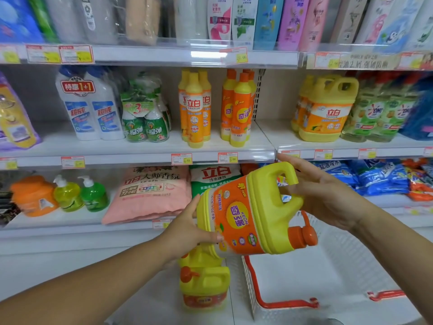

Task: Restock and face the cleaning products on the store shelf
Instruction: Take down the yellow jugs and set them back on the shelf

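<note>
Yellow jug (pixel 250 214) tipped sideways — left grip (pixel 187 228) clasping its base, right grip (pixel 323 193) flat-fingered against its handle (pixel 284 171)

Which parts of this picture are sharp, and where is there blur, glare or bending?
Head view: the jug is sharp, its label readable; the top-shelf bottles and the frame edges are blurred; a white glare streak lies on the top rail; the shelf lines curve, as a wide-angle lens makes them; the light is even, with soft shadows.
</note>
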### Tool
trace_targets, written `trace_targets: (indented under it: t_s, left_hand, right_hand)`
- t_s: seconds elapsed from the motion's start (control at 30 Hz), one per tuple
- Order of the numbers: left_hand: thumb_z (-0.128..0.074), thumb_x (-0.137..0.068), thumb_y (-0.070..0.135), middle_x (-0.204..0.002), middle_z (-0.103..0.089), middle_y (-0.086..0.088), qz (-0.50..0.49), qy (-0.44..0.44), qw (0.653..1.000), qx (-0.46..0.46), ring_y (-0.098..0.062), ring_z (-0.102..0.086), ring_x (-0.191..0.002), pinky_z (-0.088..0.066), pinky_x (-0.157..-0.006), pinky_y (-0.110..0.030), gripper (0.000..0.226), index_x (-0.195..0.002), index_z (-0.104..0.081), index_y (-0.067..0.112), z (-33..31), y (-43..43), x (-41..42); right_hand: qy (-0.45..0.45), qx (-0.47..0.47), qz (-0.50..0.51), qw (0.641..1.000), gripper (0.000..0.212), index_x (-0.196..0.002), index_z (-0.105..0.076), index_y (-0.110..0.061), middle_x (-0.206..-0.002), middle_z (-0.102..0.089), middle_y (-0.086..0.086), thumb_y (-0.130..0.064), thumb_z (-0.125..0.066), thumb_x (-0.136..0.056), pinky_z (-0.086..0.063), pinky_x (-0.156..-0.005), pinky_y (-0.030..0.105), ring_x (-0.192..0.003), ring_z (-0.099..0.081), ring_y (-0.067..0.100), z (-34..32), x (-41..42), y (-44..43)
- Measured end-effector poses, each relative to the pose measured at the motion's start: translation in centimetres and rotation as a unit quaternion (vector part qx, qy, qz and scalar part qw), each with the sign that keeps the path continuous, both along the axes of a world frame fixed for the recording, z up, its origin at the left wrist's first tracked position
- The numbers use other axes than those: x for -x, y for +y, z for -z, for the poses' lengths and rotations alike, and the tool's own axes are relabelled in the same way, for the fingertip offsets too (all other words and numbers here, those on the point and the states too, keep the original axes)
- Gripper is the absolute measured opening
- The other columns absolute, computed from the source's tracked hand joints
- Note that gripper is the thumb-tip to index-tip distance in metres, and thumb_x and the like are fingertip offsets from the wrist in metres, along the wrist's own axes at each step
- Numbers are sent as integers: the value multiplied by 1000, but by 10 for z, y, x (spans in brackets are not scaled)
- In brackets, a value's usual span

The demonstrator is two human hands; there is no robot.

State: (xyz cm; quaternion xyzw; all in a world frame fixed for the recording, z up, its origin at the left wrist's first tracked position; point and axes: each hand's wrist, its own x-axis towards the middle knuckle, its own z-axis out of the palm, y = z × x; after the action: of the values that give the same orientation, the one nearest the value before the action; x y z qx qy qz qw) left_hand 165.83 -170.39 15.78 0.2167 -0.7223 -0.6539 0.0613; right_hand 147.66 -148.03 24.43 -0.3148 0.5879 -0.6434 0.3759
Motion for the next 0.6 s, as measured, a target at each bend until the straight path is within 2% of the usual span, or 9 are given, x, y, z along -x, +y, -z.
trace_targets:
  t_s: [0.1, 0.2, 0.3, 0.37, 0.43, 0.47, 0.5, 0.6]
  left_hand:
    - [-90, -65, 3, -132, -56, 8, 23, -17, 999, -29, -19, -71, -103, -59, -84, -39, 112, -150, -30, 44, 3, -10, -2]
    - [-94, -59, 8, -141, -49, 0, 46, -24, 997, -65, -22, -67, -111, -58, -89, -44, 114, -147, -34, 47, 5, -15, -5]
    - [-87, -64, 6, -136, -54, 1, 45, -7, 993, -107, -21, -69, -108, -58, -83, -42, 89, -131, -49, 49, 4, -12, -5]
    - [-88, -64, 13, -137, -54, 4, 41, 3, 993, -112, -20, -70, -106, -57, -86, -43, 73, -119, -60, 51, 2, -10, -4]
    - [-89, -66, 21, -137, -55, 9, 50, 15, 992, -114, -17, -70, -104, -58, -83, -37, 64, -117, -64, 49, -3, -7, -4]
    - [-88, -66, 25, -136, -58, 12, 67, 17, 992, -109, -15, -70, -104, -57, -78, -31, 63, -120, -63, 48, -6, -5, -4]
    - [-90, -66, 28, -134, -60, 13, 94, 12, 991, -95, -14, -68, -107, -56, -79, -27, 69, -125, -59, 47, -7, -4, -4]
    - [-96, -49, 46, -141, -53, 16, 143, -25, 989, 19, -11, -57, -124, -49, -103, -36, 108, -139, -38, 57, -4, 1, -3]
  right_hand:
    - [-3, -13, -37, 999, 66, -132, -60, -33, -130, -61, 16, -9, -75, -73, -51, -90, 53, -114, -62, 36, -3, 0, 2]
    - [-4, -17, -87, 996, 84, -133, -60, -34, -131, -63, 10, -27, -94, -57, -57, -84, 45, -117, -63, 32, -5, 3, 6]
    - [11, -14, -85, 996, 82, -126, -65, -36, -125, -67, 6, -41, -96, -51, -59, -77, 39, -108, -68, 27, -9, 4, 5]
    - [22, -13, -58, 998, 80, -120, -67, -36, -115, -71, 5, -48, -96, -47, -59, -69, 36, -98, -71, 23, -9, 5, 1]
    - [30, -18, -24, 999, 85, -122, -64, -33, -113, -71, 9, -56, -93, -46, -59, -66, 36, -95, -71, 25, -6, 7, -2]
    - [34, -23, -3, 999, 88, -124, -62, -30, -114, -71, 10, -60, -91, -47, -59, -66, 36, -94, -71, 26, -4, 7, -5]
    - [37, -30, 19, 999, 87, -126, -61, -27, -112, -71, 11, -62, -88, -51, -59, -66, 37, -92, -71, 27, -3, 6, -7]
    - [52, -50, 74, 995, 67, -128, -57, -18, -95, -72, 9, -56, -67, -73, -59, -67, 39, -82, -69, 28, 1, 0, -15]
